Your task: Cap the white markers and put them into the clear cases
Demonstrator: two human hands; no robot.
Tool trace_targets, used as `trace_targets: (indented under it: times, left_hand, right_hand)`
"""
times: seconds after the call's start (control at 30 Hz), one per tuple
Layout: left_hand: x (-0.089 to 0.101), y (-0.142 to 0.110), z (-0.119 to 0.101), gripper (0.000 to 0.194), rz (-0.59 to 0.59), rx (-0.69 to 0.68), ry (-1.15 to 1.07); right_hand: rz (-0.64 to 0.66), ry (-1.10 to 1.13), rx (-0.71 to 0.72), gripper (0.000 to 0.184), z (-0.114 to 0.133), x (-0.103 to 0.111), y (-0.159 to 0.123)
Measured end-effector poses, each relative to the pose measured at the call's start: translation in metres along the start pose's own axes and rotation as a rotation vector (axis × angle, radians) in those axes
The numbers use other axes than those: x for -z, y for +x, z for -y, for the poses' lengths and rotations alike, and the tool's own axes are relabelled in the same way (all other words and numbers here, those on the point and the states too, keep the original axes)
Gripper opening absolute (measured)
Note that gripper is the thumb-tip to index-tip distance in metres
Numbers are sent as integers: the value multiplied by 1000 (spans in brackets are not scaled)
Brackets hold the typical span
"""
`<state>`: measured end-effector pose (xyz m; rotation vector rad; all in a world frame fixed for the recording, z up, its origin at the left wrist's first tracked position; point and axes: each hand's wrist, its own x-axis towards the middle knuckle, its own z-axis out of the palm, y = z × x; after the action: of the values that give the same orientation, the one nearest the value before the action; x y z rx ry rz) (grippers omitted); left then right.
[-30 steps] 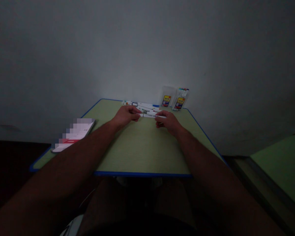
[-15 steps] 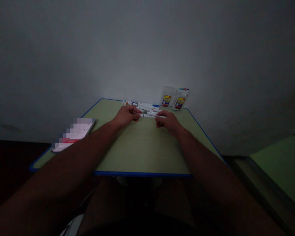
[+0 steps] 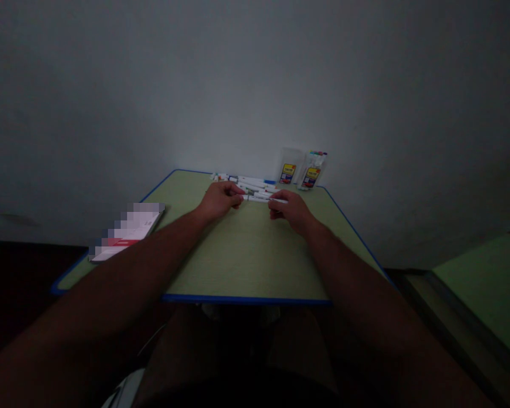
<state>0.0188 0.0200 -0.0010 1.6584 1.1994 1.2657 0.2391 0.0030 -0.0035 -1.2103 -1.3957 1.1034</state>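
Observation:
A white marker pen [image 3: 258,199] lies level between my two hands, above the far half of the table. My left hand [image 3: 221,200] pinches its left end between thumb and fingers. Around the other end, the fingers of my right hand [image 3: 289,209] are closed. Just behind the held pen, several loose white marker pens [image 3: 255,182] with coloured ends lie in a scattered pile, partly hidden by my left hand.
Against the wall stand a clear case [image 3: 289,165] with a yellow label and, to its right, a similar case [image 3: 311,170] with coloured pen ends on top. A flat booklet or tablet [image 3: 130,232], partly pixelated, rests on the left of the blue-edged table [image 3: 250,255].
Both hands keep the same hold on the marker pen, with hardly any movement. The view shifts very slightly.

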Motion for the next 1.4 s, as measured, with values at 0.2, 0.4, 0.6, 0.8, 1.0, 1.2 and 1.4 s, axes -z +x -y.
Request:
trace_targets:
  times: [0.2,0.4,0.6,0.8,1.0,1.2,1.4]
  left_hand:
    - [1,0,-1,9,28,-13,-16]
    - [2,0,-2,12,54,0,-92]
    - [-1,1,3,11,14,6,-70]
    - [-2,-1,1,9,1,10,-33]
    - [-2,-1,0,10,27,28,-53]
    - [-2,-1,1,11,35,37,-64]
    - [-3,-1,-1,11,30,45,-83]
  right_hand:
    - [4,19,-9,13,1,0,-1]
    - [9,33,-10,15,3,0,-2]
    - [-8,19,-6,14,2,0,-1]
    - [-2,9,15,13,0,0,-2]
    - [3,15,8,14,-2,1,-1]
    - [0,5,5,13,-1,1,-1]
    - [1,23,-11,14,1,0,-2]
